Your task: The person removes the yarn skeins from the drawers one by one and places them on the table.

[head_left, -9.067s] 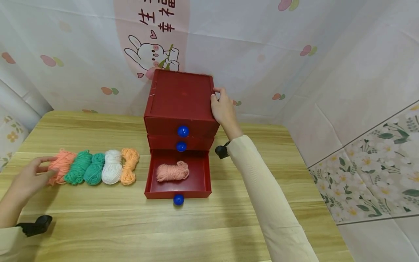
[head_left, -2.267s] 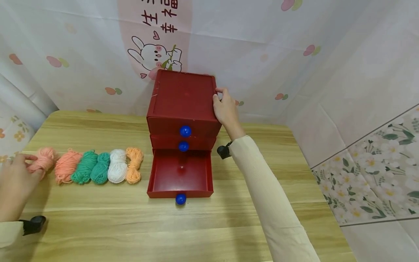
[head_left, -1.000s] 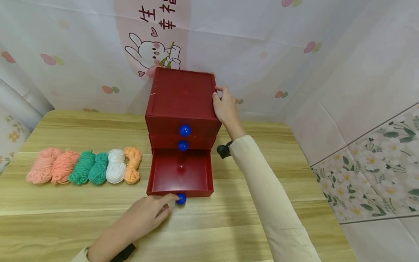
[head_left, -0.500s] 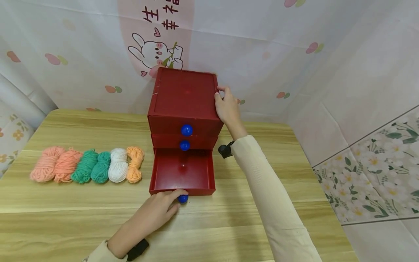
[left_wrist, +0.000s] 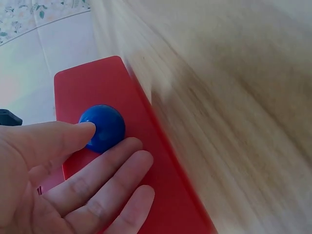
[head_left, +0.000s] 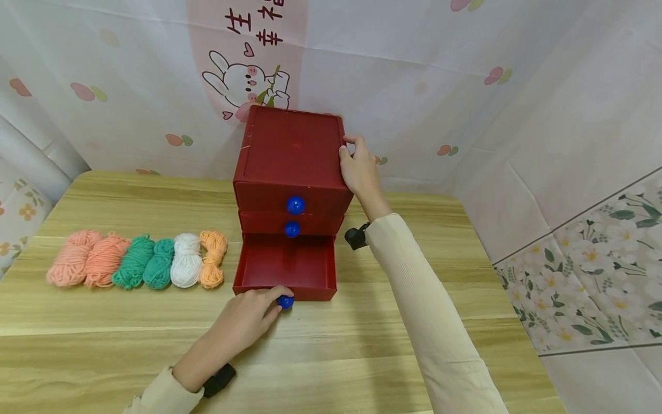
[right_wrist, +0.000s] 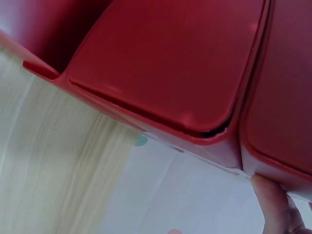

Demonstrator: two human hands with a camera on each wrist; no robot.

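A red drawer cabinet (head_left: 295, 149) stands on the table, its bottom drawer (head_left: 310, 294) pulled partly out with nothing in it. My left hand (head_left: 243, 322) holds the blue knob (left_wrist: 108, 127) of that drawer between thumb and fingers. Beside the cabinet, my right hand (head_left: 360, 172) rests against its upper right side, thumb (right_wrist: 269, 195) pressed near the edge. Left of the cabinet lies a row of yarn skeins: pale pink (head_left: 74, 259), coral (head_left: 106, 260), green (head_left: 134, 261), teal (head_left: 159, 264), white (head_left: 187, 260) and orange (head_left: 212, 259).
Two more drawers, each with a blue knob (head_left: 295, 204), are closed above the bottom one. A patterned cloth (head_left: 393, 75) hangs right behind the cabinet. The wooden table (head_left: 310, 368) extends in front and to both sides.
The pale pink skein went from the drawer to the row's left end. My left hand then came to the knob, and the drawer has slid slightly inward. My right hand has stayed.
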